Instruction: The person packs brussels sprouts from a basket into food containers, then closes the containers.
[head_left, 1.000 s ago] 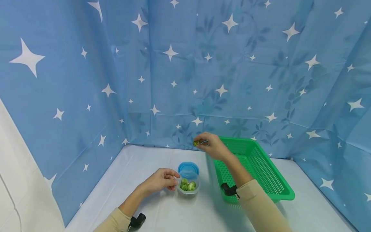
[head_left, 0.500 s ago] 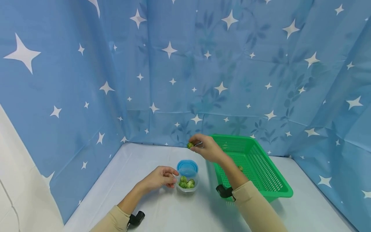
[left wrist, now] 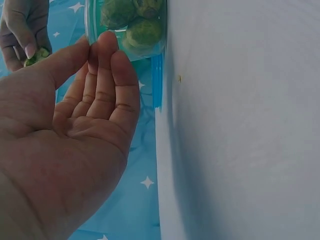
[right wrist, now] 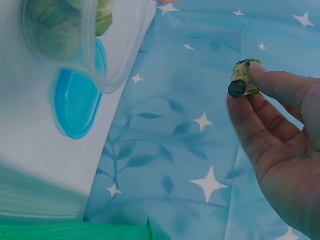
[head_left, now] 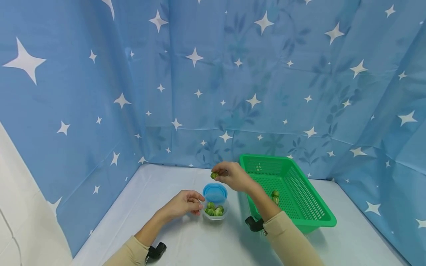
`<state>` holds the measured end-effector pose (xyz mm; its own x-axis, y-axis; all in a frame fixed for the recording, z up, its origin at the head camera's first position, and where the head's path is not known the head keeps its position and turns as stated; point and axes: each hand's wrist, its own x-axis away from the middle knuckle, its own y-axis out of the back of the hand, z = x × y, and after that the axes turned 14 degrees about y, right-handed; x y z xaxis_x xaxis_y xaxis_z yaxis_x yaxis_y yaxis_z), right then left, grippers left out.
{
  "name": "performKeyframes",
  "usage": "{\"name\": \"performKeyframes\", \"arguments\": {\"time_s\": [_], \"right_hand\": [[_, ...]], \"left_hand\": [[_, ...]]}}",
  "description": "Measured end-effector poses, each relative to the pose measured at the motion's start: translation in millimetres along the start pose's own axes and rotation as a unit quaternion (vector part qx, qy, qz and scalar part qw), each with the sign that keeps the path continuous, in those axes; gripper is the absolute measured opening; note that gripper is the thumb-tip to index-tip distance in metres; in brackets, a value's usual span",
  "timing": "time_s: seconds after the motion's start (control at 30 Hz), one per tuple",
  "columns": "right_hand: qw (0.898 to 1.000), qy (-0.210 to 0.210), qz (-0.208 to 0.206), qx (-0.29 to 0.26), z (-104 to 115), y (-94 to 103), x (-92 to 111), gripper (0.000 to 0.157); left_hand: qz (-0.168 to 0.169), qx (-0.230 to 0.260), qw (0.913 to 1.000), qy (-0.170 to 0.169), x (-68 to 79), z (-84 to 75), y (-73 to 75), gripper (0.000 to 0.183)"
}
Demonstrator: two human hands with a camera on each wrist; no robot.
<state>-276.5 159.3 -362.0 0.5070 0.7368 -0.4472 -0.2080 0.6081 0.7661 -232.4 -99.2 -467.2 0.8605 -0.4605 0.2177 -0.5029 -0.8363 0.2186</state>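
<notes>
My right hand [head_left: 234, 177] pinches a Brussels sprout [right wrist: 244, 77] between thumb and fingertips, above the table behind the small clear plastic container [head_left: 215, 218]. Several Brussels sprouts [head_left: 214, 209] lie inside that container. At its left side, my left hand [head_left: 186, 204] pinches the rim with thumb and fingertips, as the left wrist view shows [left wrist: 95, 105]. A blue lid [head_left: 215, 188] lies on the table just behind the container.
To the right stands a large green basket [head_left: 327, 220] with Brussels sprouts [head_left: 275, 193] in it, partly hidden by my right forearm. A white cloth covers the table [head_left: 166, 184]. A blue starry curtain [head_left: 213, 92] hangs behind and on both sides.
My right hand has moved left and then down with the sprout, from beside the basket toward the container. Sprouts in the basket have come into sight. My left hand holds its place.
</notes>
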Motion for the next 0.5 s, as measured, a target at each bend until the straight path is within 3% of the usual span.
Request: {"name": "performKeyframes", "arguments": {"time_s": [0.5], "right_hand": [[0.998,-0.042,0.039,-0.022,2.3,-17.9,-0.1,0.017]], "left_hand": [[0.000,0.000,0.9999,-0.014,-2.0,3.7,2.1,0.035]]}}
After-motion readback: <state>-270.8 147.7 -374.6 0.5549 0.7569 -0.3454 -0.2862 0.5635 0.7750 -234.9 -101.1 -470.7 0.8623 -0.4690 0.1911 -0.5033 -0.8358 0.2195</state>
